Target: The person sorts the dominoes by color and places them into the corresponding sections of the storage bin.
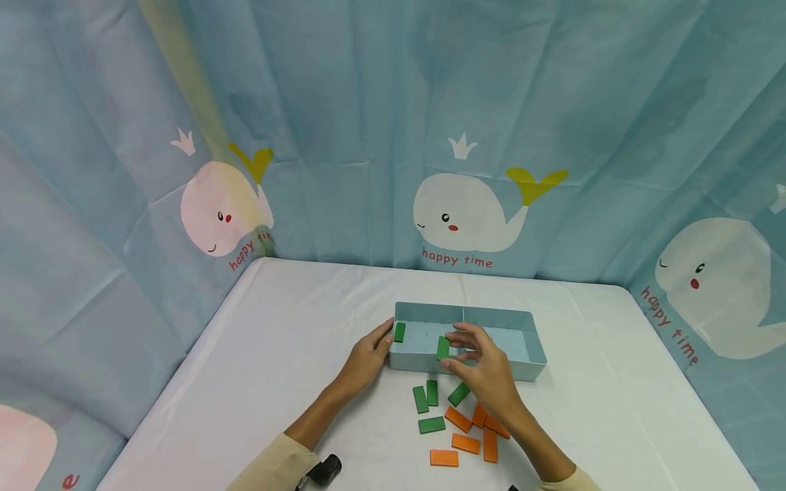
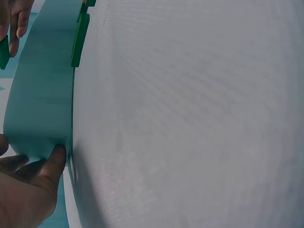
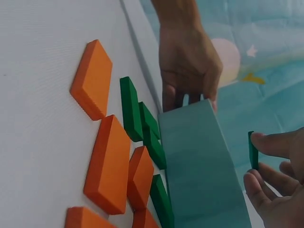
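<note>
A pale blue-green box (image 1: 405, 361) with a divider across its middle sits on the white table. My left hand (image 1: 366, 358) rests against the box's left end, its fingertips touching the outer wall. Between the thumb and fingers of my right hand (image 1: 485, 361), a flat green block (image 1: 443, 348) is pinched upright over the left compartment. Another green block (image 1: 400, 332) stands inside that compartment by the left wall. Several green blocks (image 1: 432, 425) lie on the table before the box. In the right wrist view, the pinched block (image 3: 253, 151) shows edge-on beyond the rim.
Several orange blocks (image 1: 465, 443) lie close together nearer to me, some beneath my right forearm in the head view. A black rounded object (image 1: 325, 470) is beside my left sleeve. Blue curtains with whale prints (image 1: 460, 211) hang round the white table (image 1: 295, 314).
</note>
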Motion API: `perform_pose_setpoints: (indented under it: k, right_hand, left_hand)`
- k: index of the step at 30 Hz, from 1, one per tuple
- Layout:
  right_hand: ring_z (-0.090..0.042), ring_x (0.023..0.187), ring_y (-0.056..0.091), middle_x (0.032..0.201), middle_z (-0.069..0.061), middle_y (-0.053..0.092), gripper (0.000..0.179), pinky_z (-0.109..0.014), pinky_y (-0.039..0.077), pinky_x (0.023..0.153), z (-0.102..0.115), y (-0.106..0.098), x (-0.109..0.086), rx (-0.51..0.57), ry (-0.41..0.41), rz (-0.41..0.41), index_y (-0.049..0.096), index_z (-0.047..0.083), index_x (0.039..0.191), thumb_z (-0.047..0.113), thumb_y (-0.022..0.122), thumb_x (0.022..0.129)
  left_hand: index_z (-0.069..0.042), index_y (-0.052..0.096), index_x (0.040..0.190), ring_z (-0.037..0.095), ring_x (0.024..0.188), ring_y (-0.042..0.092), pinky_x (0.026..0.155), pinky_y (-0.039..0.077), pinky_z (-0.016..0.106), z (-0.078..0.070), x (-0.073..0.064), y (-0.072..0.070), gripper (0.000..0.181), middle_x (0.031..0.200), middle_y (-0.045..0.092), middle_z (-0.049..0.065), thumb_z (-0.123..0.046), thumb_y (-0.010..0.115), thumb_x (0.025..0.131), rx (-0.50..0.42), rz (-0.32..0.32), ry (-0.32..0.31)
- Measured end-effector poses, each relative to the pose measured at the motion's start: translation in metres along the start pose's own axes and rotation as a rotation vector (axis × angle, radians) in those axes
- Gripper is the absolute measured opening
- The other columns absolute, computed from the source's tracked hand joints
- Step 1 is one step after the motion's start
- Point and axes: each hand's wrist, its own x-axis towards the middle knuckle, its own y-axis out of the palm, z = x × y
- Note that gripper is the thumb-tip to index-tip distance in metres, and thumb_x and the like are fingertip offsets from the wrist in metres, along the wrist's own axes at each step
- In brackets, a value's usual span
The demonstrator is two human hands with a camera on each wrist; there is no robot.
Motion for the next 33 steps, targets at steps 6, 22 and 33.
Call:
perform_pose_setpoints:
  k: [6, 22, 33]
  right_hand:
    - [-0.039, 0.117, 0.069, 0.134, -0.01, 0.072, 0.064, -0.03, 0.062, 0.094, 0.002, 0.006, 0.008, 0.007, -0.002, 0.002, 0.056, 0.012, 0.147, 0.008, 0.086, 0.09]
    - [-0.04, 0.111, 0.072, 0.134, -0.014, 0.072, 0.065, -0.033, 0.063, 0.092, 0.001, 0.02, 0.027, 0.033, 0.073, 0.008, 0.056, 0.012, 0.147, 0.005, 0.085, 0.089]
    - [-0.039, 0.111, 0.073, 0.135, -0.013, 0.072, 0.065, -0.031, 0.064, 0.089, -0.004, 0.025, 0.039, 0.018, 0.097, 0.022, 0.057, 0.011, 0.147, 0.003, 0.085, 0.089]
  left_hand:
    - [-0.003, 0.034, 0.166, 0.035, 0.16, 0.029, 0.13, 0.026, 0.057, 0.001, 0.0, -0.001, 0.055, 0.171, 0.035, 0.012, -0.027, 0.043, 0.117, 0.014, -0.001, -0.003]
    - [-0.004, 0.036, 0.165, 0.037, 0.16, 0.029, 0.13, 0.024, 0.058, 0.002, 0.001, 0.001, 0.053, 0.17, 0.036, 0.013, -0.025, 0.045, 0.116, 0.011, -0.01, -0.01]
    - [-0.005, 0.036, 0.165, 0.036, 0.159, 0.03, 0.13, 0.025, 0.057, 0.002, 0.002, 0.002, 0.053, 0.17, 0.037, 0.012, -0.026, 0.045, 0.116, 0.017, -0.015, -0.01]
